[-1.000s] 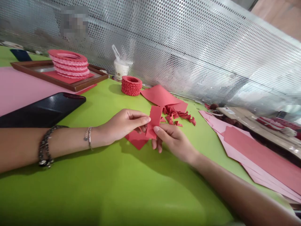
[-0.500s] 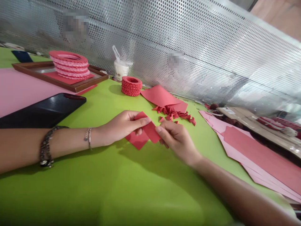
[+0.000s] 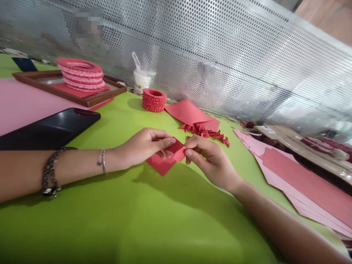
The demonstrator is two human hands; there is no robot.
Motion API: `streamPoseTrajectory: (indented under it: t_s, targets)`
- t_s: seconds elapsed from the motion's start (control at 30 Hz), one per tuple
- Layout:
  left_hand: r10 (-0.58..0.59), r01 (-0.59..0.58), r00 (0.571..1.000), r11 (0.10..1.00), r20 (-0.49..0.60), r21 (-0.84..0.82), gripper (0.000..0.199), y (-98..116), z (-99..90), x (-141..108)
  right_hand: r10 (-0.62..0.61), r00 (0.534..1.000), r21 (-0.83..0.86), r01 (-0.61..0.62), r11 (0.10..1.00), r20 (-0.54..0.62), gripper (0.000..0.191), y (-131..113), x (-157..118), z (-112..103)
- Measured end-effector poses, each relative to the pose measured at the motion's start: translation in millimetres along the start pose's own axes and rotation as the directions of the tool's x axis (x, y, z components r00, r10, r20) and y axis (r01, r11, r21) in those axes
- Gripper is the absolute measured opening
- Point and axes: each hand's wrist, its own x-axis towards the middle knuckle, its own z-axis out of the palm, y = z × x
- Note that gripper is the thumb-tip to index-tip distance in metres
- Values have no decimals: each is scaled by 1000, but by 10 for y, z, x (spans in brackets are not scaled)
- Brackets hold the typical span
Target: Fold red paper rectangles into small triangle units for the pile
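Between my two hands is a small piece of red paper (image 3: 179, 154), bent across so that a darker and a lighter face show. My left hand (image 3: 147, 146) pinches its left side between thumb and fingers. At its right corner, the thumb and forefinger of my right hand (image 3: 210, 157) grip it. Another red paper square (image 3: 162, 165) lies on the green table just under my left fingers. Beyond my right hand, small folded red paper pieces (image 3: 200, 130) are heaped beside larger red sheets (image 3: 187, 112).
A red ring stack (image 3: 154, 104) and a white cup (image 3: 141, 81) stand at the back. A wooden tray (image 3: 30, 77) bears pink and red rings (image 3: 82, 79). At left lies a black phone-like slab (image 3: 60, 126); pink sheets (image 3: 275, 174) lie right. A perforated metal panel (image 3: 170, 44) bounds the back.
The held red paper was flat and is now folded over, its right corner brought in toward the left. My right hand has turned slightly; my left hand stays nearly in place.
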Motion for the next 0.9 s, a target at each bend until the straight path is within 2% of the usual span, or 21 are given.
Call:
streamPoseTrajectory:
  t_s: [0.17,0.43,0.6,0.9]
  targets:
    - [27,-33,994,998,107,55,16,21,18,-44,126,992,38,-126,991,7,16,28,-7,27]
    - [26,-39,993,992,116,117,19,48,42,-75,183,983,33,-182,983,-8,16,-4,-10,40]
    - [87,-108,989,978,121,176,16,29,40,-71,174,985,-6,-174,985,-5,19,-9,-15,38]
    - [115,-143,982,971,151,190,18,22,56,-100,119,991,-83,-124,989,-56,19,-25,-19,52]
